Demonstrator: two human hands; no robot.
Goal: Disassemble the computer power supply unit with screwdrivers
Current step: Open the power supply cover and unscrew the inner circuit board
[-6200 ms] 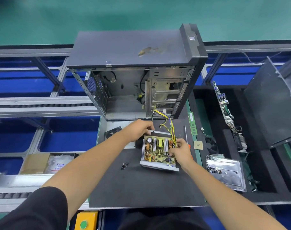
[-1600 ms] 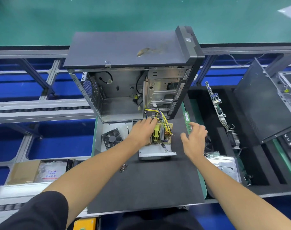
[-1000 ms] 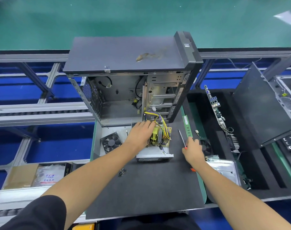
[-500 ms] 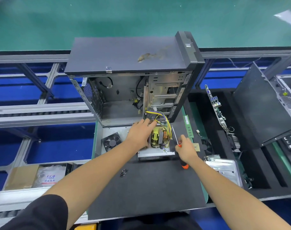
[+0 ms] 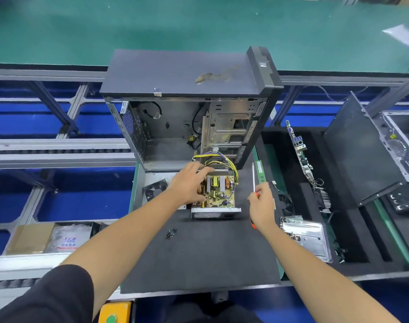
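The opened power supply unit (image 5: 216,212) lies on the black mat, its yellow circuit board (image 5: 219,191) facing up and a bundle of yellow and purple wires (image 5: 218,159) running from its far side toward the case. My left hand (image 5: 190,184) rests on the unit's left side, fingers over the far edge. My right hand (image 5: 261,203), just right of the unit, grips an orange-handled screwdriver (image 5: 253,177) with the shaft pointing away from me. Its tip touches nothing.
An open computer case (image 5: 187,127) stands behind the unit. A fan (image 5: 155,188) sits on a metal panel at the left. Several black screws (image 5: 171,233) lie on the mat (image 5: 199,257). A RAM stick (image 5: 259,171), a silver drive (image 5: 305,236) and a motherboard (image 5: 301,155) lie to the right.
My right hand reached right, picked the screwdriver up off the mat, brought it beside the unit, then drew back a little. The unit now lies flatter, its board more visible. My left hand stayed on it.
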